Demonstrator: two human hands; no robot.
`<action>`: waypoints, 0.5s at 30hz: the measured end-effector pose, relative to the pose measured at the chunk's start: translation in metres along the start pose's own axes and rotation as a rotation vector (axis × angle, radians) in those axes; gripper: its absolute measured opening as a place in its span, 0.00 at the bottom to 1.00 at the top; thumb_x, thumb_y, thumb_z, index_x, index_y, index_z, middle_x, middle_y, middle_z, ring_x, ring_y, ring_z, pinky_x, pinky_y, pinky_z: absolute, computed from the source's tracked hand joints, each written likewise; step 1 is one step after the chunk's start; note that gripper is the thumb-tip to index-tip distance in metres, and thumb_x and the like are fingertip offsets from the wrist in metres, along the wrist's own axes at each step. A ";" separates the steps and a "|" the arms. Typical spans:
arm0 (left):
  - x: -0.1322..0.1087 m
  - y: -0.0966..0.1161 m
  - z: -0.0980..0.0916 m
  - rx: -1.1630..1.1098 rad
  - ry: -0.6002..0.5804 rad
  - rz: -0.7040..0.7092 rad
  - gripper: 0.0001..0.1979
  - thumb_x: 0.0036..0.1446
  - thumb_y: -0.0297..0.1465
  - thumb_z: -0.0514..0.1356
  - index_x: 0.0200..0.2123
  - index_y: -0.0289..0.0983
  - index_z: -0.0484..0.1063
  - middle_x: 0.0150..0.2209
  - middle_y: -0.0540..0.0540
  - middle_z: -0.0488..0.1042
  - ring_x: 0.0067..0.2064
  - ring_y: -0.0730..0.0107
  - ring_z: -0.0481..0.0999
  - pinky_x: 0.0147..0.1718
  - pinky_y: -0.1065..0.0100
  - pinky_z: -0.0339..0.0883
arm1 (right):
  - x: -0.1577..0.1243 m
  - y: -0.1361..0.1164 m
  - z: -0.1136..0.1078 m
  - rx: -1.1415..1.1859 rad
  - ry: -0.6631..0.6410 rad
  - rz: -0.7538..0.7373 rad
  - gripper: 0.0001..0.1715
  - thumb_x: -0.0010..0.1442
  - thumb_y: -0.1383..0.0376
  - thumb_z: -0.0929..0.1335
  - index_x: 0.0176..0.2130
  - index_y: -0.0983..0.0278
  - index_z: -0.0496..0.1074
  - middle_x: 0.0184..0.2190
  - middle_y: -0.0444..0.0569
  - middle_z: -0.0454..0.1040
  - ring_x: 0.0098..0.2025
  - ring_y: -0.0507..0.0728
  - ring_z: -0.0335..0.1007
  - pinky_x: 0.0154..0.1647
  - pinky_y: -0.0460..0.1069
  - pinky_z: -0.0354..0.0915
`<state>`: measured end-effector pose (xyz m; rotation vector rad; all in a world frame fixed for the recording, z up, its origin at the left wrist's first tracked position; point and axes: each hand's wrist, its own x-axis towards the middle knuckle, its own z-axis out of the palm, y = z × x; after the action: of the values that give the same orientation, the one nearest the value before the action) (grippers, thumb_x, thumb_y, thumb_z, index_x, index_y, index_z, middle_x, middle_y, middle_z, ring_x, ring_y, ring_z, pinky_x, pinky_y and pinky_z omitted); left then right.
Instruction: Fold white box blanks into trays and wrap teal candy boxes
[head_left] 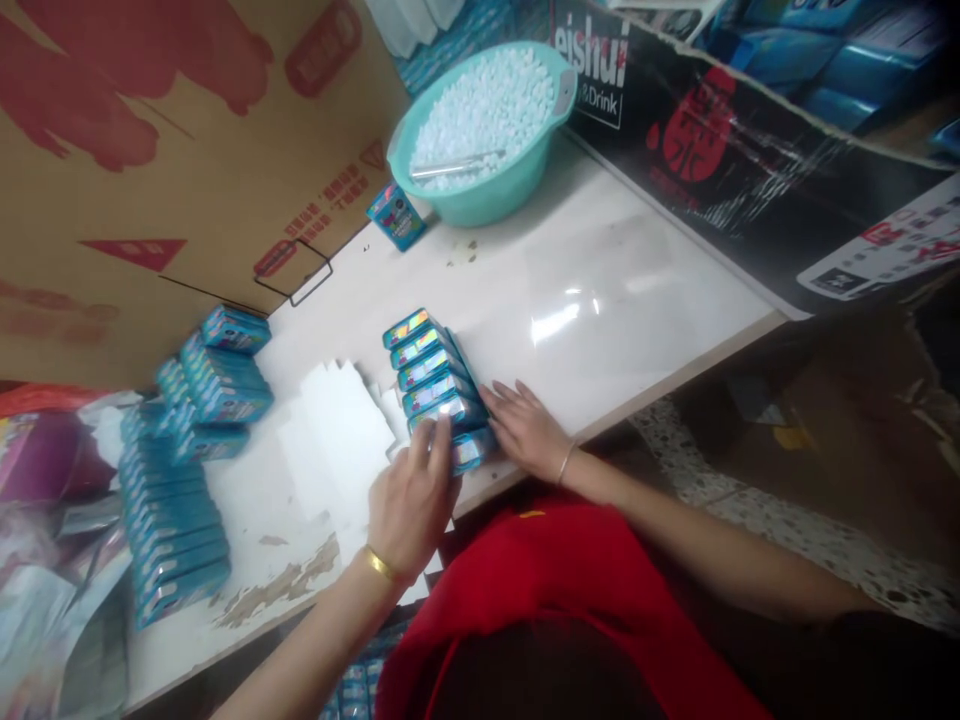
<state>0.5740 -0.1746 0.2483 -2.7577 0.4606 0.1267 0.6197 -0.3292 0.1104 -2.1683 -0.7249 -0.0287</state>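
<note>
A short row of small blue boxes [431, 365] with shiny, rainbow-tinted labels lies on the white table by its front edge. My left hand [412, 495] is at the near end of this row, its fingers bent and pressed onto one box; the thumb's grip is partly hidden. On the other side of the row, my right hand [531, 430] rests with its fingers stretched out, fingertips against or close beside the boxes. Left of the row lies a spread stack of white paper sheets [334, 435].
A turquoise basin [487, 195] holds white pellets and a metal tool [457, 165]. Beside it stands a single blue box [397, 217]. More blue boxes [176, 540] are stacked at left. A large brown carton [187, 130] and a black carton [720, 170] border the table [630, 290].
</note>
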 end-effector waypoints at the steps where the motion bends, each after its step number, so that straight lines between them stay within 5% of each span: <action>1: 0.000 0.002 0.004 0.002 0.000 -0.013 0.28 0.59 0.32 0.52 0.62 0.35 0.52 0.57 0.38 0.65 0.36 0.62 0.75 0.24 0.66 0.67 | 0.000 -0.001 0.000 0.003 0.006 0.007 0.33 0.66 0.65 0.54 0.66 0.69 0.41 0.60 0.56 0.61 0.65 0.62 0.49 0.65 0.64 0.46; 5: -0.001 0.007 0.010 -0.011 -0.009 -0.070 0.31 0.60 0.35 0.53 0.64 0.35 0.50 0.58 0.34 0.62 0.39 0.57 0.74 0.28 0.62 0.67 | -0.006 -0.007 -0.007 -0.041 0.003 0.020 0.33 0.66 0.64 0.55 0.66 0.68 0.40 0.62 0.55 0.57 0.67 0.62 0.42 0.65 0.64 0.45; 8: -0.002 0.003 0.010 -0.085 0.066 -0.092 0.40 0.55 0.46 0.57 0.65 0.35 0.47 0.60 0.32 0.59 0.49 0.46 0.69 0.41 0.53 0.66 | -0.019 -0.014 -0.020 -0.152 0.023 0.031 0.33 0.66 0.61 0.58 0.66 0.61 0.44 0.67 0.54 0.44 0.69 0.65 0.30 0.65 0.68 0.39; 12: 0.002 -0.004 0.021 -0.248 0.174 0.014 0.51 0.51 0.56 0.54 0.67 0.32 0.36 0.65 0.30 0.47 0.65 0.39 0.46 0.59 0.41 0.41 | -0.038 -0.022 -0.045 -0.269 0.074 0.010 0.34 0.65 0.60 0.61 0.66 0.54 0.44 0.68 0.52 0.35 0.68 0.67 0.27 0.63 0.71 0.34; 15: 0.006 -0.006 0.031 -0.309 0.121 0.059 0.54 0.49 0.57 0.54 0.67 0.31 0.34 0.66 0.30 0.45 0.66 0.41 0.42 0.60 0.41 0.34 | -0.047 -0.025 -0.059 -0.299 0.097 -0.025 0.36 0.64 0.58 0.62 0.65 0.49 0.41 0.68 0.48 0.38 0.68 0.67 0.26 0.63 0.73 0.30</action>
<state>0.5811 -0.1609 0.2205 -3.0676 0.5995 0.0487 0.5804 -0.3822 0.1548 -2.4219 -0.7293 -0.2688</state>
